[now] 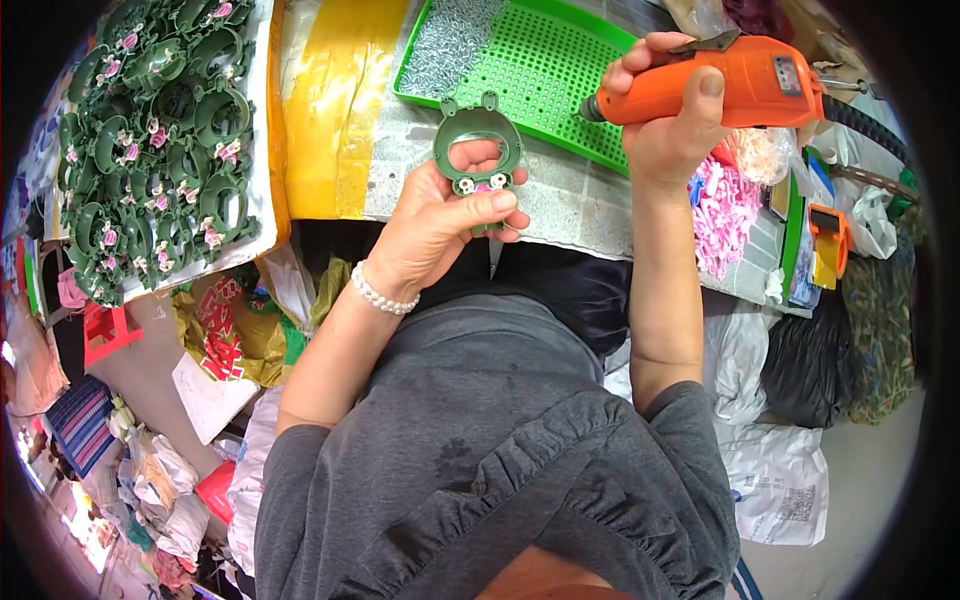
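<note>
In my left hand (pixel 450 212) is a dark green plastic ring-shaped part (pixel 481 135) with small lugs on top, pinched at its lower end between thumb and fingers. Small white round pieces and a bit of pink sit on that part beside my thumb. My right hand (pixel 668 120) wraps round an orange electric screwdriver (pixel 715 85), its dark tip pointing left over a green perforated tray (pixel 560 75). A pile of small silvery screws (pixel 448 45) fills the tray's left end. The screwdriver tip and the green part are apart.
Many similar green parts with pink and white pieces (pixel 160 140) cover a white-edged board at the left. Yellow tape (pixel 335 110) crosses the table. Pink pieces (pixel 727 215) lie below my right hand, near an orange-handled tool (pixel 828 240). A black cable trails from the screwdriver.
</note>
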`<state>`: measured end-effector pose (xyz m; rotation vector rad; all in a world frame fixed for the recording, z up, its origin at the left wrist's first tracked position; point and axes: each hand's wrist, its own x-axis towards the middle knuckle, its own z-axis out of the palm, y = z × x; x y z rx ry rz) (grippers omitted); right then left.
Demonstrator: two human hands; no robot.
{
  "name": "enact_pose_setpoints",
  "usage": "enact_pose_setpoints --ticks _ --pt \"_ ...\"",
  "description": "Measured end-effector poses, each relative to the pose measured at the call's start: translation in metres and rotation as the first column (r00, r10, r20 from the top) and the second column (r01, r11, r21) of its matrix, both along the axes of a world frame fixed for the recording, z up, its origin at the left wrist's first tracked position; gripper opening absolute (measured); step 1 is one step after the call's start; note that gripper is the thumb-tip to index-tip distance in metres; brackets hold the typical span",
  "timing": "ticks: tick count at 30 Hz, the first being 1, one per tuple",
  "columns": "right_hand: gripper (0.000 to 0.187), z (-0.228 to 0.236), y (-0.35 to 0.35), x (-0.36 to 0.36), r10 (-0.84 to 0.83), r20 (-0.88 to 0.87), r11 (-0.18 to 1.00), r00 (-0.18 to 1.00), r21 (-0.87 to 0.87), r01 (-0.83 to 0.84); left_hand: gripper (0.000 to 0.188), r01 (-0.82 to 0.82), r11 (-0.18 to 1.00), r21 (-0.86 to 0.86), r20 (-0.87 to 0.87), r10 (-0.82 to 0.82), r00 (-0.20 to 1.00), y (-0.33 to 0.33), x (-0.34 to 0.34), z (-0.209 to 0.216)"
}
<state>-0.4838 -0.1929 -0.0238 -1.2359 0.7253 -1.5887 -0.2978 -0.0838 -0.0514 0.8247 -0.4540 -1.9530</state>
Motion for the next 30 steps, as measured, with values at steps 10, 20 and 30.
enact_pose_setpoints --ticks 10,20,30 --pt "0.065 0.013 0.007 -0.003 0.003 0.017 1.000 1.000 0.010 -0.003 0.047 -0.004 1.000 -0.018 0.060 0.005 0.998 0.003 -0.002 0.000" --pt "0.092 0.048 0.049 0.005 0.493 0.070 0.857 0.867 -0.207 -0.471 0.041 0.036 0.999 -0.028 0.103 -0.033 0.994 -0.002 -0.004 0.002" --pt "0.086 0.030 0.055 0.015 0.505 0.062 0.850 0.861 -0.206 -0.484 0.037 0.029 0.999 -0.021 0.078 -0.027 0.997 -0.002 -0.005 0.003"
